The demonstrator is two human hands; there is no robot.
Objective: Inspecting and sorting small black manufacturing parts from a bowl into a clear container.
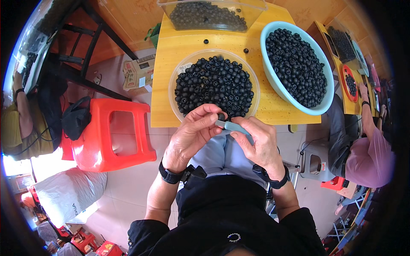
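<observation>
One black ball [221, 116] is located at the near edge of the tray [171, 91], raised in the fingers of the left hand [192, 136]. Ball condition: small, dark, rounded; partly covered by the fingers, so its full outline cannot be told.

Left hand: thumb and fingertips pinch the ball. Right hand [260, 141]: fingers are curled around the pale blue handle of a knife [235, 127], thumb on the near side. The short grey blade points left, its end at the ball, over the near edge of the tray. Whether the blade enters the surface cannot be told.

Containers:
- Tray: round, clear, shallow; filled with matte black balls, many showing a ring-shaped mark. A white label shows at its far left side.
- Basin [330, 87]: light blue, deep, right of the tray; heaped with similar balls.
- Box [255, 15]: clear, rectangular, beyond the tray; dark balls are visible through its wall.

Two loose balls [206, 41] lie between tray and box. All three containers stand on the yellow table [162, 115]. Left of the tray stands a red stool [141, 155].
</observation>
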